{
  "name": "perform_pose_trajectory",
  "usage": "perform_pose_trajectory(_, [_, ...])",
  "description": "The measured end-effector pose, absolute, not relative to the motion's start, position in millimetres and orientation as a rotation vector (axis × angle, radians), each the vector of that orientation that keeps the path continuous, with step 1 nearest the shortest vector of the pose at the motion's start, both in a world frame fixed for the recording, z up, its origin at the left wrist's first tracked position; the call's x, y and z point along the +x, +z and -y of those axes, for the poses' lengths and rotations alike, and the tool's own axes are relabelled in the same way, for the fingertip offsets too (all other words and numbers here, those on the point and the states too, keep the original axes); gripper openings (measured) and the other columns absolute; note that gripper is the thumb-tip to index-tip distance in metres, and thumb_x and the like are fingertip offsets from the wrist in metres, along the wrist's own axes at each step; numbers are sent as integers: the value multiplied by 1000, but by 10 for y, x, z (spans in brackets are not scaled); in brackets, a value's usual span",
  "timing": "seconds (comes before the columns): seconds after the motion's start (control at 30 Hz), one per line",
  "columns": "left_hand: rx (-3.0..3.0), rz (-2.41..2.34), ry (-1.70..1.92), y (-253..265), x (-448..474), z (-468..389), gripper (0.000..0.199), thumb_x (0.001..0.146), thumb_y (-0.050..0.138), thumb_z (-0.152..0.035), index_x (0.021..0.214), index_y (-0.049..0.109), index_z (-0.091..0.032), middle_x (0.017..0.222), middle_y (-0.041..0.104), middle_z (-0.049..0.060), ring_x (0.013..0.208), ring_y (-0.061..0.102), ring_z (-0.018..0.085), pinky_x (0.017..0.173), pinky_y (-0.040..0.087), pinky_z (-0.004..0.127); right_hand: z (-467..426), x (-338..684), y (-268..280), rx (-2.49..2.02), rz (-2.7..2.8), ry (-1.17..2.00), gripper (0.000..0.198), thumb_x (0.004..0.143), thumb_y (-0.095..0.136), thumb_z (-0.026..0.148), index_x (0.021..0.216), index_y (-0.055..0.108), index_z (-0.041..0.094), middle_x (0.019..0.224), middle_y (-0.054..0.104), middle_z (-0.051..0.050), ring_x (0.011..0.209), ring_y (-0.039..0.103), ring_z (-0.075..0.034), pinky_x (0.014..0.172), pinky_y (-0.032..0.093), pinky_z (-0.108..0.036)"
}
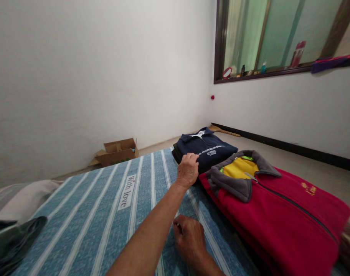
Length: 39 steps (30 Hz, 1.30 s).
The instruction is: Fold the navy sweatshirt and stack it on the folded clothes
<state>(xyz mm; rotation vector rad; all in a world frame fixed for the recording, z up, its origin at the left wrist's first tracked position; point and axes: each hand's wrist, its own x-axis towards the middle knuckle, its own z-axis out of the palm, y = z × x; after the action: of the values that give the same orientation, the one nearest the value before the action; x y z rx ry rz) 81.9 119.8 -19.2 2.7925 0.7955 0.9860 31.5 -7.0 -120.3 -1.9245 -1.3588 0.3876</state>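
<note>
My left hand [188, 168] reaches forward to the near left side of a folded navy zip-collar sweatshirt [211, 150]. Its fingers are bent closed against that garment; their tips are partly hidden. The sweatshirt has white lettering and lies on top of other dark folded clothing. Lower down, my right hand [190, 234] rests on the blue striped bedsheet [147, 191] in a loose fist, with nothing visible in it. To its right lies a folded red zip jacket [290, 207] with a grey collar and yellow lining, on top of a pile.
An open cardboard box [117, 153] sits past the bed's far edge, by the white wall. Dark green cloth [14, 241] and a pale bundle [22, 195] lie at the left. Bottles and a small mirror [227, 73] stand on the window ledge.
</note>
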Motion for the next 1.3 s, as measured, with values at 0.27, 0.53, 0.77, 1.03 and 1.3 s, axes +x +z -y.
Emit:
perform_pose_trajectory(0.27, [3220,-924,-101,107,426,-1169,22,72,47,-6,75,66,-16,78,65,10,80,62,24,71,50,36,63,292,-1191,-1924,1376,389,19,79,49,12,78,64,22,77,69,0,72,63,-14,57,28,-23])
perform_pose_trajectory(0.53, [3254,-626,329,15,586,-1124,28,69,52,-4,91,65,-16,109,60,12,110,49,26,89,44,39,81,300,-1173,-1929,1406,407,18,81,48,14,78,64,21,78,69,-1,74,63,-14,59,30,-23])
perform_pose_trajectory(0.77, [3053,-725,729,-90,568,-1286,47,67,45,2,106,62,-21,111,57,9,106,49,21,91,43,36,76,290,-1159,-1933,1385,398,19,80,49,13,79,65,21,77,69,-1,74,63,-15,60,32,-23])
perform_pose_trajectory(1.03, [2978,-743,768,-197,679,-1395,25,64,42,1,64,61,-16,76,61,8,85,55,20,81,46,33,74,294,-1175,-1908,1399,404,20,80,48,13,81,65,22,79,69,-1,76,63,-15,61,33,-22])
perform_pose_trajectory(1.3, [2893,-596,963,-314,792,-1411,28,64,47,-2,77,67,-17,103,62,9,105,50,23,93,43,39,86,300,-1158,-1919,1397,410,19,79,48,12,79,65,21,78,69,-2,75,63,-15,61,32,-22])
